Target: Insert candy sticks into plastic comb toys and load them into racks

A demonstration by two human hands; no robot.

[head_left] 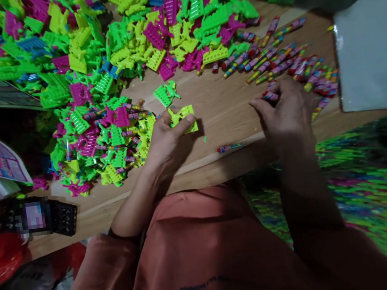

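The left hand (166, 136) pinches a yellow plastic piece (190, 119). The right hand's (286, 106) slightly parted fingers touch a wrapped stick (270, 96).

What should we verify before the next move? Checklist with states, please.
1. Yellow plastic piece held in left hand: ok.
2. Wrapped stick between right hand's thumb and fingers: ok.
3. Firmness of both grips: cannot tell.
4. Loose green piece lying separate from the held yellow one: ok.
5. All loose sticks away from the table's near edge: not ok, one stick lies close to it.
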